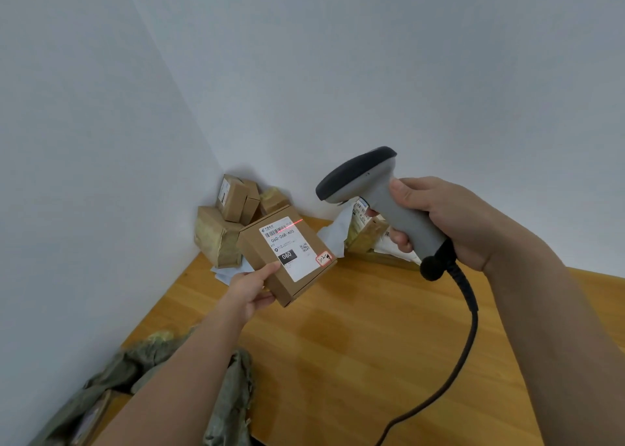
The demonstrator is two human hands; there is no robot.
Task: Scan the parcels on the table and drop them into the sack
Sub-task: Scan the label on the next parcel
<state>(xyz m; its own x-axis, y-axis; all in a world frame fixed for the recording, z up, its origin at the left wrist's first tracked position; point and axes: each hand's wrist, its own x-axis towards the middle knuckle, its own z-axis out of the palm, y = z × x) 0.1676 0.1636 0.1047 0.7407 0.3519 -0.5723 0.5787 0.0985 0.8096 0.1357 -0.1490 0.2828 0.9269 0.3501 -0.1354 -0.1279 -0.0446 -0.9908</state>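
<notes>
1. Nearest the camera, the olive sack [233, 398] slumps at the table's near-left corner, its mouth open. One flat brown parcel [93, 418] seems to lie inside already, so by my reading at least one item is done.
2. Above the wooden table [372, 344], the left hand [252, 291] holds up a small cardboard box [287, 254], thumb on its labelled face and fingers curled under its near-left edge.
3. Clamped round the handle of the grey scanner [368, 188], the right hand [446, 222] aims it at the box; a finger sits at the trigger, and a black cable [470, 337] trails toward the near edge.
4. A red scan line [291, 225] crosses the barcode at the far end of the label, so the scanning step for this box looks under way; the drop has not yet happened.
5. Left to do: the pile of parcels [230, 219] in the far-left corner, and more wrapped ones [365, 232] along the far edge behind the scanner. Most of the job appears to remain.
</notes>
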